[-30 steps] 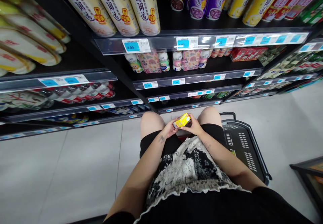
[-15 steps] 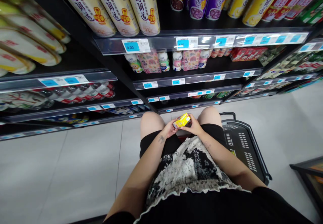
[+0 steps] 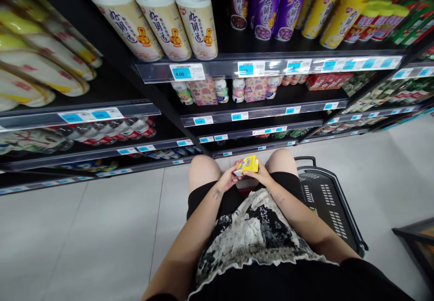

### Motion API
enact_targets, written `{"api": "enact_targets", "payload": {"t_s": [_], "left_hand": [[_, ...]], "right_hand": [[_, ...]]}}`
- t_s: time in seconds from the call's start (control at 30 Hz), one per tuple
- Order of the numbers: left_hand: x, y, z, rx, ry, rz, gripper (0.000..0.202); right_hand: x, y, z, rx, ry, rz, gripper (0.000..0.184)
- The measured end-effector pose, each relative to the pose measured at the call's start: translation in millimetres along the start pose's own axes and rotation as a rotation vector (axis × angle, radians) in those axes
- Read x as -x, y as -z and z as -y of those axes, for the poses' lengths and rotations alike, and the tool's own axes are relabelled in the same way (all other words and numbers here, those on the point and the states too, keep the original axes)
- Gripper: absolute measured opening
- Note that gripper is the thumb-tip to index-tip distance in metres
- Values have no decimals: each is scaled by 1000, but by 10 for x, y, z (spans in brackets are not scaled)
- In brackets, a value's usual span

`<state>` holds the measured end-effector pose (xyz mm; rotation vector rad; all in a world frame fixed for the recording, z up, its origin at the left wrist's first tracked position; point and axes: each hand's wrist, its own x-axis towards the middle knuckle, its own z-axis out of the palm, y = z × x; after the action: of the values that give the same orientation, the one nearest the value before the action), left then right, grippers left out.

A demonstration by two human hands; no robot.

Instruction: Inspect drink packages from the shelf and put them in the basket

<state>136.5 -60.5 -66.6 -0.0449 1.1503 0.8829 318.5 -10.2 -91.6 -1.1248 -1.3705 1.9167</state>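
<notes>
Between my knees, a small yellow drink carton (image 3: 250, 163) with pink and white sides is held in both hands. My left hand (image 3: 229, 178) is closed around its left end. My right hand (image 3: 261, 174) grips its right end, with the thumb across the near side. The carton lies tilted on its side above my lap. Its lower part is partly covered by my fingers. A red thing under the hands is mostly hidden.
Dark store shelves (image 3: 271, 60) with price tags rise in front, holding cans (image 3: 200, 27), small bottles and packs. A black shopping basket (image 3: 327, 197) with a handle stands on the floor to my right. A dark-framed stand (image 3: 413, 233) is at far right.
The carton has been turned between my hands, so a broader yellow face and a pink side now show. The view has tilted up slightly, showing more of the can tops.
</notes>
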Motion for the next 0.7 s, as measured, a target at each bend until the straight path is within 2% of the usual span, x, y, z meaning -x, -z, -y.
{"api": "enact_targets", "payload": {"t_s": [0.1, 0.2, 0.3, 0.37, 0.43, 0.53, 0.6, 0.7], "left_hand": [[-12, -1, 46, -45, -39, -23, 28], [-15, 2, 107, -101, -141, -62, 43], [18, -9, 163, -190, -231, -79, 67], [46, -20, 197, -267, -237, -47, 73], [62, -22, 227, -358, -226, -13, 72], [28, 1, 264, -478, -222, -23, 72], [-43, 35, 293, -532, -222, -32, 69], [-207, 106, 347, -609, -210, -29, 60]], "right_hand": [[-49, 34, -30, -62, -91, -48, 75], [-97, 59, -30, -95, -135, -194, 70], [-95, 59, 40, -83, -88, -303, 73], [-53, 75, 123, -16, -8, -344, 72], [2, 141, 237, 197, 139, -371, 66], [48, 374, 552, 631, 460, -367, 59], [53, 607, 939, 794, 693, -431, 53], [72, 976, 1839, 895, 1027, -681, 46]]}}
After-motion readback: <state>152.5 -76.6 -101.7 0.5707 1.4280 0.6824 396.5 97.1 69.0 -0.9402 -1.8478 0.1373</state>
